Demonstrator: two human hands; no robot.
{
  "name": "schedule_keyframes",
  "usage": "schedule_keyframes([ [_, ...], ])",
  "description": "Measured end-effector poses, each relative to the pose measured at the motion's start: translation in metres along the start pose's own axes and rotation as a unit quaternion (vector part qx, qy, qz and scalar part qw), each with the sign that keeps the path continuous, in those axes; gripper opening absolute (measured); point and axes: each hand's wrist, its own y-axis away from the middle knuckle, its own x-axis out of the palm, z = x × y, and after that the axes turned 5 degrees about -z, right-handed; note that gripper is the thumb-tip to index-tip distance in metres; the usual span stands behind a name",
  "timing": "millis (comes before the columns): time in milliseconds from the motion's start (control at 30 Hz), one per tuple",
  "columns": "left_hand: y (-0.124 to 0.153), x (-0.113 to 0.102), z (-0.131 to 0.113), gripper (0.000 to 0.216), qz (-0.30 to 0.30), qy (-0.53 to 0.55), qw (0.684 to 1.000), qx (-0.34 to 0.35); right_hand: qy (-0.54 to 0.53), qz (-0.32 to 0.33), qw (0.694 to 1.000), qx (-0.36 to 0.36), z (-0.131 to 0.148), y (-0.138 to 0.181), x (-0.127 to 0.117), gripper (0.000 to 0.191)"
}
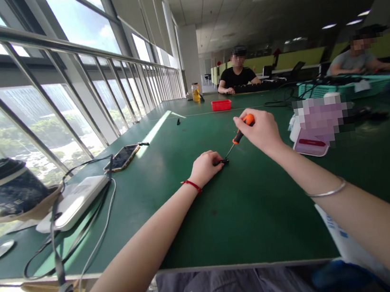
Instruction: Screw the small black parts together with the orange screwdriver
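My right hand [261, 130] is closed round the orange and black handle of a small screwdriver [240, 134], whose thin shaft slants down to the left. Its tip meets a small black part [222, 162] lying on the green table [246, 211]. My left hand [205, 166] is closed on that black part and pins it to the table top. A red string circles my left wrist and a thin silver bangle my right forearm.
A phone [122, 157], a white power bank [75, 202] with cables and a dark bag [7, 190] lie at the left by the window railing. A red tray [221, 105] and a yellow jar [195, 92] stand farther off. Two people sit at the far side. A pink package [311, 142] lies at the right.
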Motion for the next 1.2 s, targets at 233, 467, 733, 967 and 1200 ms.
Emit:
schedule_keyframes([
  [233, 0.001, -0.002, -0.002, 0.012, 0.01, -0.011, 1.0, 0.003, -0.087, -0.077, 0.991, 0.062, -0.02, 0.021, -0.002, 0.027],
  [467, 0.001, -0.002, -0.005, 0.011, 0.009, -0.028, 0.999, 0.013, -0.073, -0.071, 0.995, 0.0, -0.013, 0.03, -0.013, 0.03],
  [733, 0.001, -0.003, -0.008, 0.007, 0.008, -0.049, 0.999, 0.015, -0.023, -0.05, 0.998, -0.034, -0.013, 0.034, -0.011, 0.029],
  [967, 0.001, -0.003, -0.009, 0.006, 0.009, -0.053, 0.998, 0.016, -0.055, -0.058, 0.997, -0.015, -0.012, 0.035, -0.012, 0.027],
  [1200, 0.001, -0.004, -0.011, 0.008, 0.014, -0.058, 0.998, 0.007, -0.12, -0.08, 0.988, -0.054, -0.008, 0.038, -0.009, 0.027],
])
